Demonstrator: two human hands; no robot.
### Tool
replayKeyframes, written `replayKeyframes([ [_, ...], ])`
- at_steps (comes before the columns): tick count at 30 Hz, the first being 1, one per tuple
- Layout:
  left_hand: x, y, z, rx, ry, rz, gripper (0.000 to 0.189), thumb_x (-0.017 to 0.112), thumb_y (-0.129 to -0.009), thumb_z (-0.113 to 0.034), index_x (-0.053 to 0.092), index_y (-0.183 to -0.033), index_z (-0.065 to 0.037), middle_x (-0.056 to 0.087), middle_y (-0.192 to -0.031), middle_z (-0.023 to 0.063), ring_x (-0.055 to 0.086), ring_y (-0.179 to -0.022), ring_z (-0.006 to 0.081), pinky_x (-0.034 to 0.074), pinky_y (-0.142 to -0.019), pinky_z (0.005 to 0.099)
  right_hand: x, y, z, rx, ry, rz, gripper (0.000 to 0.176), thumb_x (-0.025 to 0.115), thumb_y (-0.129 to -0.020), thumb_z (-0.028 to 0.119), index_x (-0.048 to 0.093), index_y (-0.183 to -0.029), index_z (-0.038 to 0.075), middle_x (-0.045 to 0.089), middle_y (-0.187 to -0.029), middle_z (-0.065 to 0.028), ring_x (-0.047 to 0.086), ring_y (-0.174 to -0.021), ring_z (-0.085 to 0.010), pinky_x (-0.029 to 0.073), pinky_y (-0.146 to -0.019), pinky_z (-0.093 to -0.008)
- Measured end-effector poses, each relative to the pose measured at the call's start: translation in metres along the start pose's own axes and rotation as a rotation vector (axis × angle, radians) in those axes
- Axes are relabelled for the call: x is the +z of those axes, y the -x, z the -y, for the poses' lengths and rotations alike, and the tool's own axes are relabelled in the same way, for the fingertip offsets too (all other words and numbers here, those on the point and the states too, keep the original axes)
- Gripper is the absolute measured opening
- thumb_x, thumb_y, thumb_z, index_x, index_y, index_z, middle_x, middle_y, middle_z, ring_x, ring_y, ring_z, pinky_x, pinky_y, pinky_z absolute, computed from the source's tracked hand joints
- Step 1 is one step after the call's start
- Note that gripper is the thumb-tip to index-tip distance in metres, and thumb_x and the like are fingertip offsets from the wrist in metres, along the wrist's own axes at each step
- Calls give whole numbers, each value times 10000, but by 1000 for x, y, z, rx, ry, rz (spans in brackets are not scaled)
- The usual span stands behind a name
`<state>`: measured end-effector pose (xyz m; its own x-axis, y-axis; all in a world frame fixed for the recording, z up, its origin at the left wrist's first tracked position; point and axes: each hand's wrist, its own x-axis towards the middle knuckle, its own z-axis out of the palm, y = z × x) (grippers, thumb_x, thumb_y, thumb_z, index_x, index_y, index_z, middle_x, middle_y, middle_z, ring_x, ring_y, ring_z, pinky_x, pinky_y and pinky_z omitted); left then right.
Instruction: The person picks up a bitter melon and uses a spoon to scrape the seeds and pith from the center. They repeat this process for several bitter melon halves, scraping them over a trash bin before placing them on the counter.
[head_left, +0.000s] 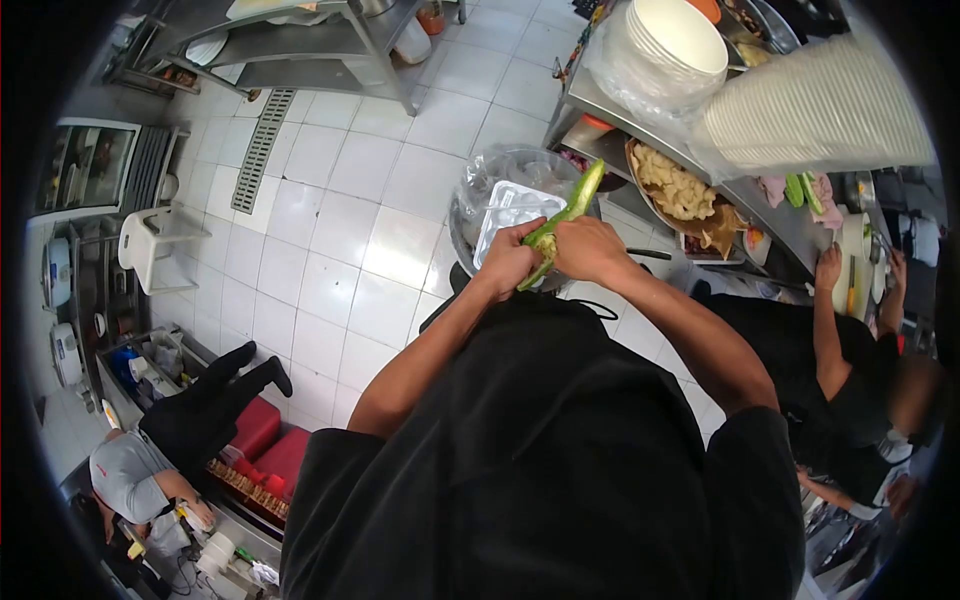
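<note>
A long green vegetable (578, 198), split open with pale, seedy flesh showing, is held slanted in front of my body. My left hand (508, 262) grips its lower part, fingers wrapped round the side. My right hand (590, 250) is closed against its middle, knuckles up and fingertips hidden in the opened flesh. Below both hands stands a round bin lined with a clear plastic bag (478, 178). Inside the bin lies a clear plastic tray (515, 210), which the vegetable and my left hand partly overlap in this view.
A steel counter at right bears stacked white bowls (680, 40) and wrapped containers (815, 105). A lower shelf holds a pan of pale food pieces (670, 185). One person (830, 350) works at right, another (130, 475) at lower left. A white chair (150, 250) stands left.
</note>
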<state>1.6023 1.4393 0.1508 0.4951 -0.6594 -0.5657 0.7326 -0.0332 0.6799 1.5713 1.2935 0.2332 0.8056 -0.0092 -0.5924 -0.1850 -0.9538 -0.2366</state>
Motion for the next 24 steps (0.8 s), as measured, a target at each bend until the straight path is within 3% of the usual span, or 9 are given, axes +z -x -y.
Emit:
replayKeyframes([
  [4, 0, 0, -9, 76, -14, 8, 669, 518, -727, 124, 415, -1382, 32, 601, -1172, 139, 622, -970, 179, 517, -850, 295, 5, -9, -14, 11, -114, -41, 280, 556, -788, 178, 692, -877, -50, 663, -939, -275, 655, -927, -395, 506, -842, -461],
  [7, 5, 11, -29, 67, 157, -47, 646, 620, -743, 22, 434, -1362, 36, 569, -1219, 154, 590, -1015, 178, 474, -858, 273, 5, -24, -23, -2, -222, -105, 315, 529, -803, 195, 680, -881, -70, 650, -946, -295, 644, -937, -416, 492, -861, -477],
  [8, 3, 12, -29, 117, 187, -30, 655, 696, -801, -100, 413, -1371, 53, 586, -1187, 144, 596, -1001, 172, 467, -862, 261, 8, -28, -23, 1, -246, -100, 318, 527, -804, 197, 679, -881, -72, 649, -951, -298, 642, -942, -418, 491, -863, -478],
  [14, 9, 30, -31, 158, 266, -346, 516, 725, -860, -226, 557, -1202, 122, 650, -1040, 120, 625, -902, 152, 494, -801, 267, 11, -26, 11, 89, -323, -39, 331, 518, -804, 206, 675, -883, -74, 646, -979, -307, 635, -965, -433, 483, -868, -487],
  [17, 1, 33, -31, 137, 291, -385, 400, 700, -873, -178, 611, -1133, 113, 661, -1004, 121, 632, -871, 156, 504, -777, 271, 10, -12, 22, 61, -378, -36, 345, 520, -799, 214, 671, -919, -72, 652, -974, -295, 634, -959, -438, 482, -871, -489],
  [24, 12, 51, -30, 64, 280, -364, 365, 670, -869, -102, 598, -1151, 119, 656, -1025, 139, 637, -878, 169, 508, -797, 281, 10, 14, 30, 17, -374, 11, 412, 622, -724, 320, 673, -941, -26, 662, -934, -277, 643, -939, -405, 492, -871, -462],
])
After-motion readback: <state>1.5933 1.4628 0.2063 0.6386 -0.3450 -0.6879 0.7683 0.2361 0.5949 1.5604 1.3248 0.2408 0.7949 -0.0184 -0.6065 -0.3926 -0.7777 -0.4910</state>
